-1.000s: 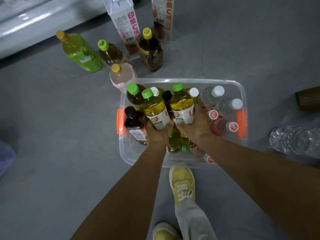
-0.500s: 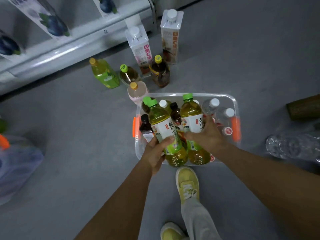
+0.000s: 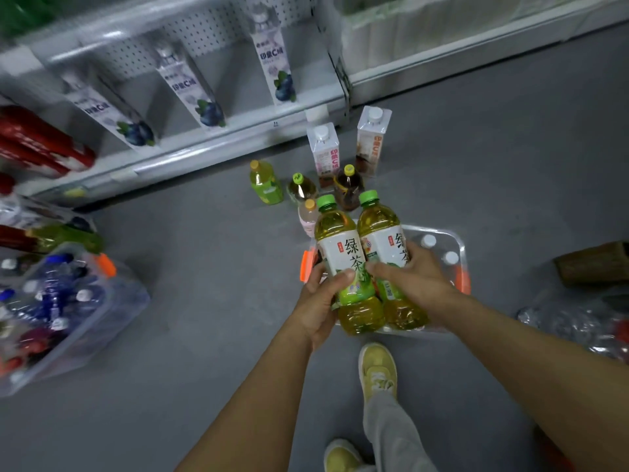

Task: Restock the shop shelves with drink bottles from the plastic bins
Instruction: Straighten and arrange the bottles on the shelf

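Two green tea bottles with green caps and white labels are held side by side above a clear plastic bin (image 3: 460,245) with orange latches. My left hand (image 3: 318,303) grips the left green tea bottle (image 3: 342,248) around its lower label. My right hand (image 3: 417,277) grips the right green tea bottle (image 3: 383,233) the same way. White-capped bottles show in the bin behind my right hand. The white shelf (image 3: 211,137) with blueberry cartons runs along the top left.
Several bottles and two cartons (image 3: 325,153) stand on the grey floor between bin and shelf. A second clear bin (image 3: 112,301) of bottles sits at the left. Shrink-wrapped bottles (image 3: 575,323) and a brown box (image 3: 594,262) lie at the right. My yellow shoes are below.
Both hands have lifted the two green tea bottles up out of the bin. My view has risen, bringing the shelf and the left bin into sight.
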Demonstrator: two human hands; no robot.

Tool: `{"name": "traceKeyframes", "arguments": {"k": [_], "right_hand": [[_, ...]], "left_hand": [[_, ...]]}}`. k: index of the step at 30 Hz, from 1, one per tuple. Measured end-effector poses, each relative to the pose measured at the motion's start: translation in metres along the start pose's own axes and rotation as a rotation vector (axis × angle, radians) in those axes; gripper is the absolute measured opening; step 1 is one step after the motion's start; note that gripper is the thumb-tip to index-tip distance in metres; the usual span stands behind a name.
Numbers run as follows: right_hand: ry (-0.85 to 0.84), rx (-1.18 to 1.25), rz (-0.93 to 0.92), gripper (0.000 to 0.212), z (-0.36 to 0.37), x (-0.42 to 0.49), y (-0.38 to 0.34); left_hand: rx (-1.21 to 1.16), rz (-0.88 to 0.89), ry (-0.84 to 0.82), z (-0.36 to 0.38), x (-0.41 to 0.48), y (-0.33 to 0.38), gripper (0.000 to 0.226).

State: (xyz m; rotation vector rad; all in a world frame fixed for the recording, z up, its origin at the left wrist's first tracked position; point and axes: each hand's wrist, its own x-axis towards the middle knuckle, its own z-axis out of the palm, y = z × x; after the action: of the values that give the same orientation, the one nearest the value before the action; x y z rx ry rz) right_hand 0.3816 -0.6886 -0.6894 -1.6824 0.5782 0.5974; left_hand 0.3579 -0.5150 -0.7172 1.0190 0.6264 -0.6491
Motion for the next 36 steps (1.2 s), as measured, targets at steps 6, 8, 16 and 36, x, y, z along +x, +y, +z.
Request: {"name": "traceKeyframes", "arguments": {"k": [6,8,16,36], "right_hand": [[-0.025,-0.004,-0.061,0.063,0.007,-0.046,-0.057],[-0.047,0.011,-0.067,0.066,0.007,-0.061,-0.071],[-0.141,0.019,-0.134,0.071,0.009,-0.130,-0.141],[-0.136,0.004,-0.468,0.090,0.034,-0.314,-0.274]], "left_hand": [[-0.095,0.001,-0.046,0.022,-0.058,0.045,0.057],[-0.102,0.010,-0.068,0.026,-0.076,0.057,0.057],[0.017,0.150,-0.072,0.036,-0.155,0.114,0.066],[0.069,0.433,-0.050,0.068,-0.362,0.214,0.074]]}}
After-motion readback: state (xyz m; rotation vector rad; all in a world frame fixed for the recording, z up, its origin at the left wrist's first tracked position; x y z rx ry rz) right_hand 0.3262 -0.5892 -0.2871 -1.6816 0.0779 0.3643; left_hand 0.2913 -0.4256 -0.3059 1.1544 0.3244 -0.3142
